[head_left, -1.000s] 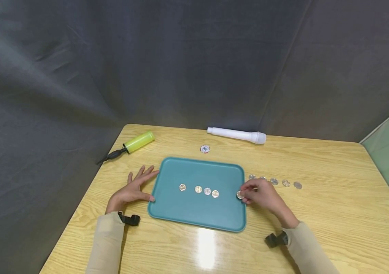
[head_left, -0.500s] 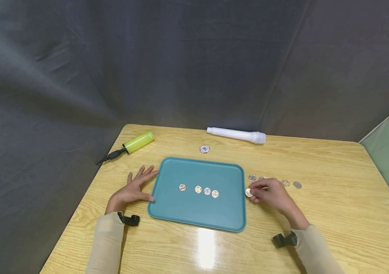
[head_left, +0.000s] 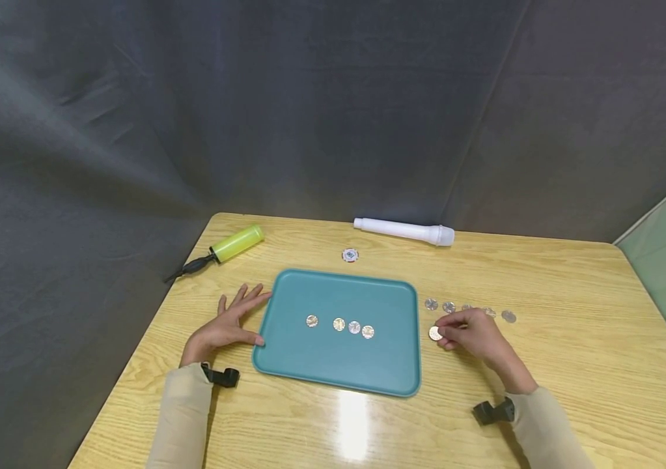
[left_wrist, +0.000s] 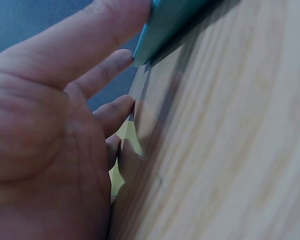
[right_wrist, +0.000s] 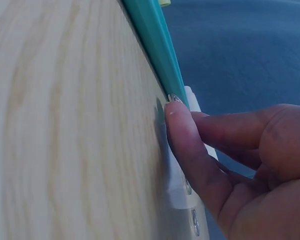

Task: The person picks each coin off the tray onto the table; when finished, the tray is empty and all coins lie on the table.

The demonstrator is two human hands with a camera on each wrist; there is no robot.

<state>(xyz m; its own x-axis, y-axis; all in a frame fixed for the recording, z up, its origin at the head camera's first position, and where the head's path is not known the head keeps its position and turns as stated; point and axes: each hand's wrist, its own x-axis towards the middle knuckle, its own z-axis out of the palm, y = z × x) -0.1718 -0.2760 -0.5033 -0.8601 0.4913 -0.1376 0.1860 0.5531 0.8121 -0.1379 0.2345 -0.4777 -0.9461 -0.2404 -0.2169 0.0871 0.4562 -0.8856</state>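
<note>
My right hand (head_left: 476, 335) pinches a shiny coin (head_left: 435, 333) between thumb and fingers, just right of the teal tray (head_left: 333, 361). In the right wrist view only the edge of that coin (right_wrist: 174, 98) shows past the thumb tip. My left hand (head_left: 227, 326) is spread at the tray's left side, its thumb and index finger touching the rim. Several gold and silver coins (head_left: 354, 327) lie across the middle of the tray. Beyond the right hand, a row of silver coins (head_left: 448, 307) lies on the table, some partly covered by the hand.
A poker chip (head_left: 350, 255) lies behind the tray. Farther back is a white microphone-shaped stick (head_left: 400, 228). At the far left lies a yellow-green hand pump (head_left: 237, 243) with a black end. A dark curtain (head_left: 333, 111) hangs behind the wooden table (head_left: 579, 280).
My right hand has carried the coin rightward, from over the tray's right rim to beside the tray. The left hand and the coins on the tray have kept their places.
</note>
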